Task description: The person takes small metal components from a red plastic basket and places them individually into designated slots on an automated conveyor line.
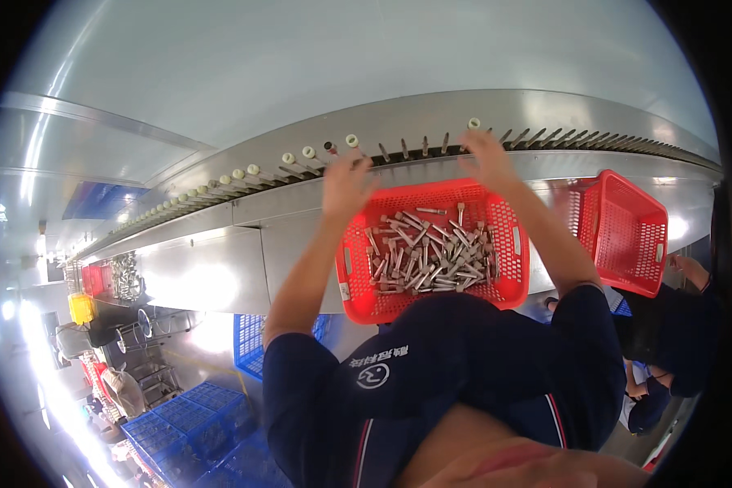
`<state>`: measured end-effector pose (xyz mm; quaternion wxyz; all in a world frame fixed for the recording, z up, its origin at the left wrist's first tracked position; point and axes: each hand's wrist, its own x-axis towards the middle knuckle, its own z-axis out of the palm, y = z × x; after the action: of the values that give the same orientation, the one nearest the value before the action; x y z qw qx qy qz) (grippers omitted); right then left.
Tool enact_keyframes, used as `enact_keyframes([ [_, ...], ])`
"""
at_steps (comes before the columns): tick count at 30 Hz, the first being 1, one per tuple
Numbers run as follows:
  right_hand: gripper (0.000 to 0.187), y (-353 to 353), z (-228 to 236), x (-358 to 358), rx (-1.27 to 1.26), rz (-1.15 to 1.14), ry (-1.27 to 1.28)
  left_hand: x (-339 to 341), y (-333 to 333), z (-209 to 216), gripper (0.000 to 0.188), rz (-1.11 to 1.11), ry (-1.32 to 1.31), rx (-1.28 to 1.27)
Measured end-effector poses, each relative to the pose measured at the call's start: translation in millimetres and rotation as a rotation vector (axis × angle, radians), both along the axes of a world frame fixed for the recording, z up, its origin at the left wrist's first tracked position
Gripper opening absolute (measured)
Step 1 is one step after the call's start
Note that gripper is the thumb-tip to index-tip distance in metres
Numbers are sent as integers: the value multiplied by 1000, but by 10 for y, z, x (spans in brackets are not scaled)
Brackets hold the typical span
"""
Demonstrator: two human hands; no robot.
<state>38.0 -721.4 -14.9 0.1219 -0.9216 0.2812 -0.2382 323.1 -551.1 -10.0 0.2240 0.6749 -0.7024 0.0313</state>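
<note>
A long metal rail (431, 122) is carrying a row of pegs (415, 148); cream caps (289, 158) are sitting on several.

Bright – glare lower-left, on steel | fisheye-bent black rim | hands blurred

Basket (508, 281) of metal parts (427, 252) sits below the pin rail (431, 146), between both raised hands; 1 second basket (626, 232) hangs right; crates (195, 431) lower left.
</note>
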Motion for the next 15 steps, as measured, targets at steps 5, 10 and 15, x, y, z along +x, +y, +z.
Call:
enact_keyframes([
  [5, 26, -659, -53, 209, 358, -187, -30, 237, -683, 190, 43, 8, -155, -58],
  [10, 17, -796, 146, 161, 266, -433, -221, 161, -968, 118, 29, 156, -65, 554],
  [15, 18, -557, 1154, -200, 609, -339, -420, -300, -941, 1386, 24, 117, 358, 416],
])
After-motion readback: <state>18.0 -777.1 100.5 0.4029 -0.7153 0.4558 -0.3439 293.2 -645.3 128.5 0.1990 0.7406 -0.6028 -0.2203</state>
